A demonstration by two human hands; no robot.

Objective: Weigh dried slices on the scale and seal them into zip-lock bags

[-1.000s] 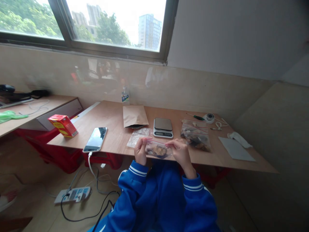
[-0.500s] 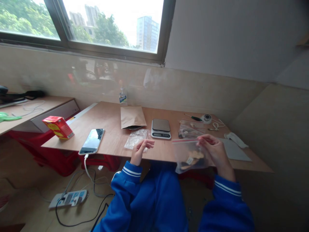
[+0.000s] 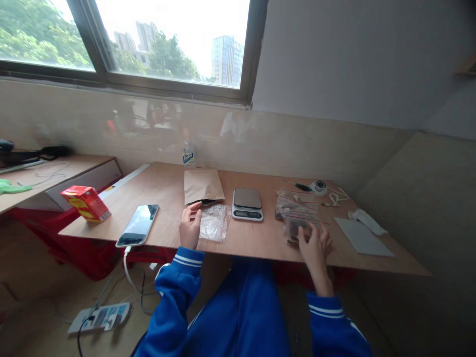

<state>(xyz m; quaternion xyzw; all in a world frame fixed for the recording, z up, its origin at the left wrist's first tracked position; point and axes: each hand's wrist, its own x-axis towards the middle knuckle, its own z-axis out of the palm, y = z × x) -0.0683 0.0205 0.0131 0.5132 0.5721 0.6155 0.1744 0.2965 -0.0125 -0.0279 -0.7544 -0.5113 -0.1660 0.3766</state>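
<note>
My right hand [image 3: 314,246] lies on a filled clear zip bag [image 3: 299,226] with a red seal, fingers curled on it, at the front of the wooden table [image 3: 256,240]. Just behind it sits a small pile of similar filled bags [image 3: 293,208]. My left hand [image 3: 190,225] rests with fingers loosely apart on the left edge of a stack of empty clear bags [image 3: 214,223]. A small digital scale [image 3: 247,204] stands between the two hands, and a brown paper pouch [image 3: 203,186] lies behind the empty bags.
A phone [image 3: 137,225] on a cable lies at the table's front left, near a red carton [image 3: 85,202]. A small bottle [image 3: 189,154] stands by the wall. A screwdriver [image 3: 299,186], a tape roll [image 3: 319,187] and grey sheets [image 3: 362,236] lie at right. A power strip [image 3: 97,316] is on the floor.
Both hands held the filled bag at the table edge. My right hand carried it right and set it down in front of the bag pile; my left hand let go and moved to the empty bags.
</note>
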